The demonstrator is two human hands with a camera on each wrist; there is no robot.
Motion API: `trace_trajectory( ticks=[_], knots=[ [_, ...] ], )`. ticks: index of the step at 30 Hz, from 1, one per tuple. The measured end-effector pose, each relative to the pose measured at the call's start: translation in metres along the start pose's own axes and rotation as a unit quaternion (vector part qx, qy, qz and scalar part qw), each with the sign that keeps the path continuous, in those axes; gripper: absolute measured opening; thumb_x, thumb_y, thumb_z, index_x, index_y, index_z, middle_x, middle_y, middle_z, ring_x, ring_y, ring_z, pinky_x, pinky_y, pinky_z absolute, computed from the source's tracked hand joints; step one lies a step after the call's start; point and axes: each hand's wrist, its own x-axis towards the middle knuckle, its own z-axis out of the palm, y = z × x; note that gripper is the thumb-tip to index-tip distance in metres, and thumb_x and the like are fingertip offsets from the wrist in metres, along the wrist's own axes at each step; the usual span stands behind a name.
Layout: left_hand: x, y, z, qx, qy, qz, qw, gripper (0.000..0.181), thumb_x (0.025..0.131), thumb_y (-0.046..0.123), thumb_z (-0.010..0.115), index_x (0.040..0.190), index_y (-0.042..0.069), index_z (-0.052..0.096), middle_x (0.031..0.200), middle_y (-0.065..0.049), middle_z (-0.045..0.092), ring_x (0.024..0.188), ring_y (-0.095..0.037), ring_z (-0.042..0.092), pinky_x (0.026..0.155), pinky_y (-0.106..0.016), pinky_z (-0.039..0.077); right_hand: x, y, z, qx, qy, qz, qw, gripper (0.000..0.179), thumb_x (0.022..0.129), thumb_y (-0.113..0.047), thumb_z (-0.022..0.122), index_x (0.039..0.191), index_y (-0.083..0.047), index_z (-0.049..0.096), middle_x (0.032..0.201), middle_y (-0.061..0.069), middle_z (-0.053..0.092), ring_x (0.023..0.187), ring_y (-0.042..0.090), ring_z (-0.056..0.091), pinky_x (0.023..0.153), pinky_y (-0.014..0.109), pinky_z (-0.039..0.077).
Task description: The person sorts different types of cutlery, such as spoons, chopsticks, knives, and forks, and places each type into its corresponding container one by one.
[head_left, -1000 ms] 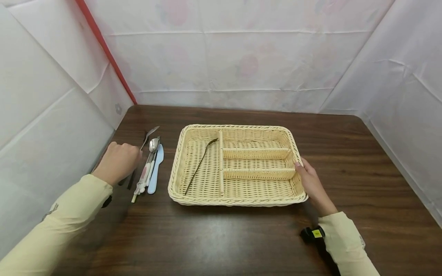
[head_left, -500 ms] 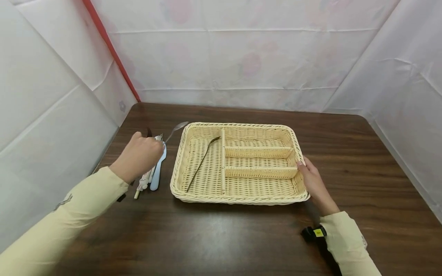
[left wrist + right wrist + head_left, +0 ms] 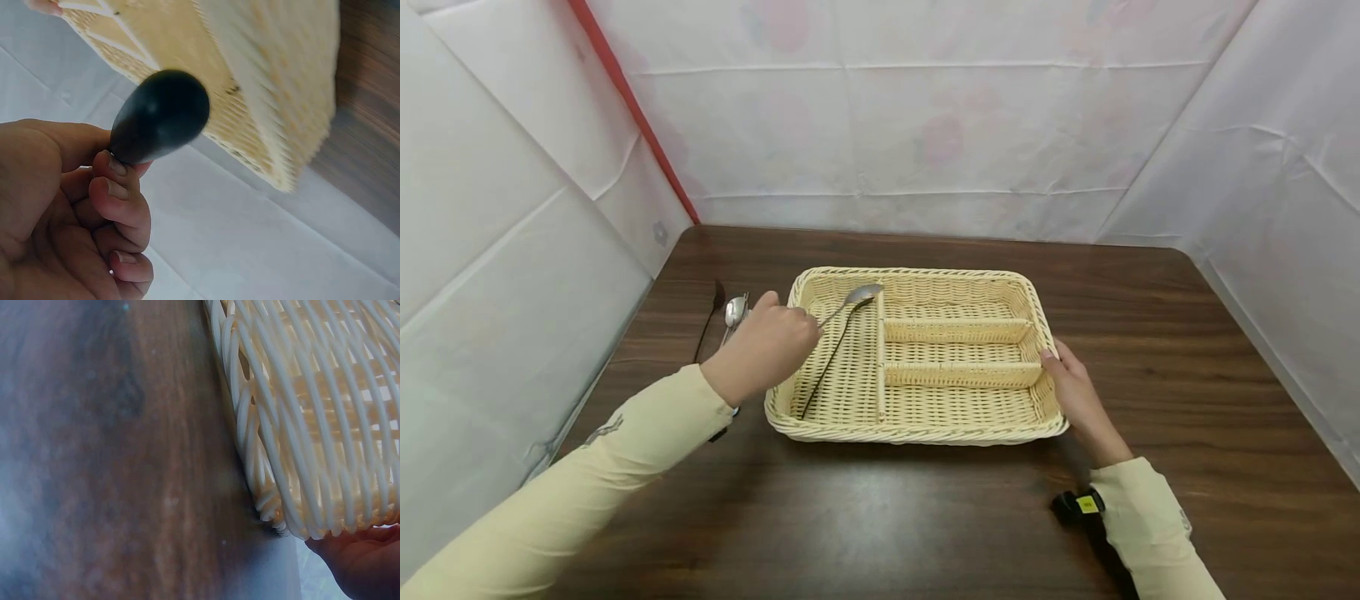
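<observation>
My left hand (image 3: 771, 346) pinches a spoon (image 3: 863, 293) over the left part of the wicker basket (image 3: 925, 435). Its metal bowl points away to the right, near the long divider. In the left wrist view the spoon's rounded black handle end (image 3: 164, 112) juts from between thumb and curled fingers. A thin dark utensil with a bent head (image 3: 835, 358) lies slanted in the long left compartment, below the held spoon. At the basket's right side, my right hand (image 3: 1075, 396) grips the rim, thumb on top; the right wrist view shows part of that hand under the weave.
Left of the basket, a dark fork (image 3: 718, 296) and another spoon (image 3: 735, 311) lie on the brown table (image 3: 880, 517), partly hidden by my left hand and sleeve. Dividers (image 3: 958, 375) split the basket's right side into three compartments. White sheeting (image 3: 925, 133) hangs behind and at both sides.
My left hand has carried the spoon rightward from the utensils on the table to over the basket's left compartment. My right hand has stayed at the basket's right rim.
</observation>
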Motion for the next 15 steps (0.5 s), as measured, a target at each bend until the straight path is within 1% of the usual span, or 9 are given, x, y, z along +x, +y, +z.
trace_trajectory(
  ticks=[2,4,6,8,10,12,15],
  knots=[
    [0.005,0.005,0.000,-0.003,0.002,0.005,1.0000,0.047,0.083,0.000,0.065,0.051,0.016,0.036,0.047,0.003,0.035,0.047,-0.010,0.026,0.053,-0.032,0.026,0.001,-0.001,0.000,-0.003,0.000,-0.001,1.0000,0.056,0.105,-0.030,0.023,0.152,-0.004,0.010,0.150,0.025,0.025,0.134,0.032,0.029,0.106,0.041,0.029],
    [0.009,0.010,0.000,-0.002,0.006,0.013,0.9999,0.044,0.080,-0.004,0.064,0.052,0.016,0.037,0.048,0.003,0.037,0.046,-0.010,0.030,0.054,-0.033,0.028,0.001,-0.001,0.000,-0.006,0.002,-0.002,1.0000,0.056,0.105,-0.030,0.023,0.152,-0.004,0.010,0.150,0.024,0.024,0.134,0.031,0.029,0.106,0.042,0.028],
    [0.012,0.015,0.000,0.001,0.013,0.022,0.9997,0.040,0.077,-0.006,0.064,0.053,0.016,0.041,0.049,0.002,0.042,0.045,-0.011,0.036,0.056,-0.035,0.031,0.001,-0.001,0.000,-0.007,0.003,-0.002,1.0000,0.055,0.105,-0.031,0.023,0.152,-0.004,0.011,0.149,0.024,0.026,0.134,0.030,0.029,0.104,0.037,0.030],
    [0.016,0.021,0.001,0.003,0.017,0.031,0.9994,0.037,0.079,-0.004,0.065,0.054,0.015,0.044,0.051,0.001,0.045,0.046,-0.011,0.038,0.057,-0.035,0.032,0.001,-0.001,0.000,-0.004,0.003,-0.002,1.0000,0.055,0.105,-0.031,0.023,0.152,-0.004,0.011,0.148,0.024,0.028,0.132,0.030,0.031,0.100,0.029,0.034],
    [0.018,0.026,0.002,-0.001,0.019,0.039,0.9991,0.034,0.079,-0.002,0.065,0.055,0.014,0.047,0.051,0.001,0.047,0.045,-0.012,0.037,0.056,-0.034,0.030,0.001,-0.001,0.000,-0.001,0.002,-0.002,1.0000,0.055,0.105,-0.031,0.023,0.152,-0.004,0.012,0.147,0.024,0.029,0.132,0.030,0.032,0.095,0.023,0.036],
    [0.020,0.031,0.003,-0.004,0.021,0.047,0.9986,0.032,0.079,0.001,0.067,0.056,0.013,0.049,0.051,0.001,0.047,0.045,-0.011,0.035,0.055,-0.033,0.028,0.000,0.000,0.000,0.003,0.002,-0.001,1.0000,0.055,0.105,-0.031,0.024,0.152,-0.004,0.012,0.147,0.024,0.029,0.131,0.030,0.032,0.092,0.019,0.037],
    [0.022,0.039,0.004,-0.010,0.024,0.057,0.9980,0.030,0.077,-0.002,0.066,0.057,0.014,0.051,0.050,0.002,0.046,0.046,-0.011,0.031,0.054,-0.032,0.026,0.000,0.001,0.000,0.008,0.002,0.001,1.0000,0.055,0.105,-0.031,0.024,0.152,-0.005,0.012,0.148,0.023,0.028,0.131,0.029,0.032,0.093,0.020,0.036]
  ],
)
